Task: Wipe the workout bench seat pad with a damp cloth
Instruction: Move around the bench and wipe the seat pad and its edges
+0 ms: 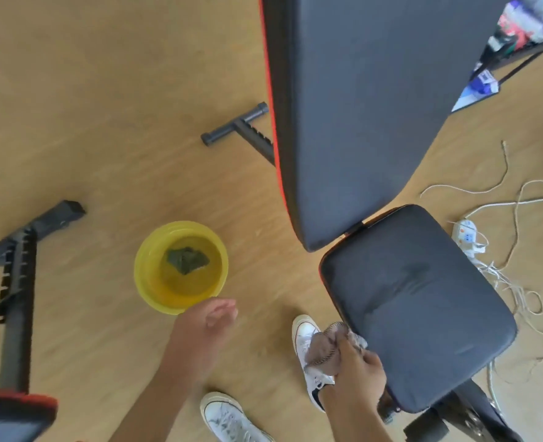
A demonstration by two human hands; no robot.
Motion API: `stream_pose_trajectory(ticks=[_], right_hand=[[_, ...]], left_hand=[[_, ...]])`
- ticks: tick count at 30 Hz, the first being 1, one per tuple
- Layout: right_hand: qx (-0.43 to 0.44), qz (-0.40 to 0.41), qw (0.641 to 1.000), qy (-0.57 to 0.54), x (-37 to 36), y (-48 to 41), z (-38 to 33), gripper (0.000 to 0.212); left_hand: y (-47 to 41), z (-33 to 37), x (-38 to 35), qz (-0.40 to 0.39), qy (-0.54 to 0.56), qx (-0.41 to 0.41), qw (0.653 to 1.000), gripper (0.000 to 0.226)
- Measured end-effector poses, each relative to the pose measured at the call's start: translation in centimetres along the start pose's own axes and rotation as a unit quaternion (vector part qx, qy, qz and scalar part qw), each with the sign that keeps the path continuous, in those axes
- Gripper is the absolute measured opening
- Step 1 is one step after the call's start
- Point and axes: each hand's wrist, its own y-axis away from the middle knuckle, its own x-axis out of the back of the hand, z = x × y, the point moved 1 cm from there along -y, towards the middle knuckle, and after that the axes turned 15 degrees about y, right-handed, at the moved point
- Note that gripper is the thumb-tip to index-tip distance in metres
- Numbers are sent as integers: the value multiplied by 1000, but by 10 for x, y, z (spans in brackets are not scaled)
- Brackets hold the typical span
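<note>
The black seat pad (pixel 417 301) of the workout bench lies at the right, with the long back pad (pixel 359 106) rising behind it. My right hand (pixel 356 368) is closed around a bunched pinkish-grey cloth (pixel 327 346), just off the seat pad's near left corner. My left hand (pixel 206 330) hangs empty over the floor, fingers loosely curled, beside a yellow basin (pixel 146 282). The basin holds water and a dark green rag (pixel 185 260).
A second bench frame (pixel 18 282) with a red-edged pad stands at the left. White cords (pixel 518 202) and a power strip (pixel 466 232) lie on the wooden floor right of the seat. My white shoes (pixel 222 416) are near the bottom. Bags sit at the top right.
</note>
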Motion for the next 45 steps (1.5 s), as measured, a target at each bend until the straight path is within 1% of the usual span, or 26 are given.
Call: stream_pose_trajectory(ticks=[2, 4, 6, 8, 12, 14, 15, 17, 19, 22, 25, 27, 29, 31, 34, 35, 36, 37, 38, 39, 40, 41, 42, 43, 44, 45], right_hand=[[68, -33, 997, 28, -17, 12, -10, 42], [144, -100, 983, 48, -39, 44, -24, 37], [231, -158, 953, 120, -62, 72, -30, 29], [282, -211, 917, 185, -83, 102, -27, 28], [396, -321, 801, 315, -131, 174, -4, 36], [408, -417, 728, 362, -152, 210, 15, 25], [432, -429, 684, 403, -161, 219, 33, 21], [480, -419, 611, 470, -176, 234, 73, 39], [489, -440, 556, 508, -185, 243, 111, 49], [571, -393, 448, 565, -207, 255, 150, 33], [670, -304, 383, 558, -245, 254, 175, 31], [716, -254, 340, 555, -258, 253, 196, 34], [757, -212, 314, 532, -254, 254, 218, 43], [779, -174, 313, 515, -244, 258, 234, 38], [767, -151, 349, 517, -234, 255, 259, 30], [772, -167, 315, 526, -226, 254, 274, 33], [789, -217, 225, 529, -213, 256, 294, 34], [792, -286, 91, 532, -196, 257, 314, 29], [790, -322, -58, 519, -182, 255, 324, 21], [775, -352, -152, 502, -185, 253, 322, 16], [773, -368, -151, 495, -200, 255, 312, 17], [772, -367, -61, 515, -221, 263, 298, 21], [772, -333, 69, 536, -246, 272, 281, 23], [766, -279, 213, 539, -270, 278, 267, 21], [754, -220, 320, 530, -284, 283, 263, 18], [746, -160, 364, 534, -287, 291, 271, 14]], left_hand=[[12, -8, 17, 10, 17, 7, 1000, 14], [30, -17, 41, 44, 52, 9, 998, 20], [50, -24, 68, 69, 71, 6, 995, 27], [70, -33, 96, 71, 48, 3, 996, 29], [124, -61, 176, 72, -8, 25, 997, 17], [157, -78, 215, 48, -58, 67, 995, 13], [174, -89, 234, 41, -74, 93, 992, 13], [207, -117, 271, 55, -86, 136, 985, 14], [238, -152, 303, 86, -76, 166, 979, 12], [279, -203, 341, 80, -88, 209, 971, 8], [312, -250, 377, 94, -97, 230, 964, 9], [331, -287, 396, 128, -57, 231, 963, 10], [347, -327, 407, 155, -4, 235, 960, 12], [362, -363, 408, 167, 37, 244, 954, 15], [378, -411, 394, 154, 104, 264, 946, 24], [383, -424, 387, 144, 124, 269, 944, 29], [387, -435, 378, 134, 141, 274, 942, 34], [390, -445, 369, 123, 154, 277, 940, 40], [393, -454, 360, 114, 169, 278, 939, 45], [396, -462, 351, 108, 186, 279, 936, 49], [399, -468, 343, 106, 208, 278, 932, 51], [400, -472, 335, 105, 231, 274, 928, 52], [402, -475, 327, 109, 252, 268, 924, 53], [402, -478, 319, 116, 269, 262, 920, 53], [402, -481, 311, 128, 283, 258, 915, 54], [401, -483, 303, 141, 298, 254, 909, 53]])
